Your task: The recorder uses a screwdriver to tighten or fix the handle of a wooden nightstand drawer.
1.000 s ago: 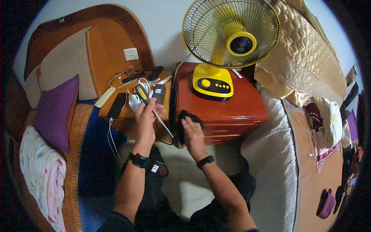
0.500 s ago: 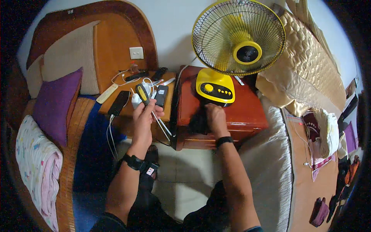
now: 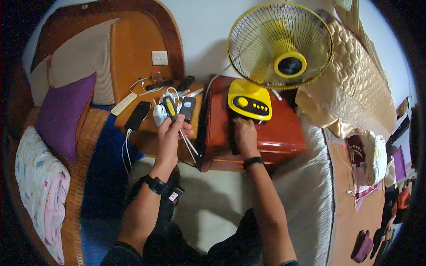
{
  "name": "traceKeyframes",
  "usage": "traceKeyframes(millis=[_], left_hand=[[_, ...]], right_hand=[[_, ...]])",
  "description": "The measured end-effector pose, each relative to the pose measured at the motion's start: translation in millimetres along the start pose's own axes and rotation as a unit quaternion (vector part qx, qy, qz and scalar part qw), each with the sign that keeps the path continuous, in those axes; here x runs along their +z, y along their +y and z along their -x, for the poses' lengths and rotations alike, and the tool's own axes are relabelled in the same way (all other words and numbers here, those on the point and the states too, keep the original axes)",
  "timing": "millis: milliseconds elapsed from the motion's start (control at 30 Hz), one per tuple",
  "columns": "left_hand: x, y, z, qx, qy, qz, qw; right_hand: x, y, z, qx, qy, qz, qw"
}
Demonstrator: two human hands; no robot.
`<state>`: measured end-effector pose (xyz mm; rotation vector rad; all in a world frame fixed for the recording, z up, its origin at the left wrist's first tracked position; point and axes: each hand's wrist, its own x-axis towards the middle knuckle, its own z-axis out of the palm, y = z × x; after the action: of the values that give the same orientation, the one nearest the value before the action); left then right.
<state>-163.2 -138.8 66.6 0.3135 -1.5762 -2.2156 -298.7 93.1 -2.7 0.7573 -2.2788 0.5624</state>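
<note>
My left hand (image 3: 171, 137) is closed around a screwdriver (image 3: 170, 107) with a black and yellow handle. Its handle points up and away, and two thin pale lengths run down below my fingers; which one is the shaft I cannot tell. My right hand (image 3: 245, 136) is closed, fingers curled in at the front edge of the yellow fan's base (image 3: 249, 101). Whatever those fingers hold is hidden. The fan's round wire cage (image 3: 280, 46) leans over the base. All of it stands on a reddish-brown cabinet (image 3: 284, 137).
On the wooden nightstand (image 3: 153, 128) at left lie a black phone (image 3: 138, 115), a dark rectangular device (image 3: 188, 109), a white charger (image 3: 159, 114), a cream remote (image 3: 124, 104) and tangled cables. Beds flank both sides, with a purple cushion (image 3: 66, 117) and a folded blanket (image 3: 42, 177).
The view has shifted slightly, moving the fan a little to the right in the picture. My left hand keeps the screwdriver, and my right hand stays at the fan's base.
</note>
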Motion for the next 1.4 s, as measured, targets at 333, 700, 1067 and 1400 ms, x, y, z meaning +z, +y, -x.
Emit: traceKeyframes(millis=[333, 700, 1067, 1400], left_hand=[[9, -7, -6, -0.022, -0.034, -0.025, 0.999], [20, -18, 0, -0.030, -0.059, -0.047, 0.997], [19, -28, 2, -0.035, -0.055, -0.129, 0.989], [37, -39, 21, -0.062, -0.044, -0.158, 0.985]], right_hand=[[-16, -55, 35, 0.054, 0.059, -0.035, 0.996], [68, -62, 277, 0.594, 0.243, -0.653, 0.401], [150, -56, 236, 0.640, 0.232, -0.654, 0.330], [231, -58, 255, 0.696, 0.199, -0.626, 0.291]])
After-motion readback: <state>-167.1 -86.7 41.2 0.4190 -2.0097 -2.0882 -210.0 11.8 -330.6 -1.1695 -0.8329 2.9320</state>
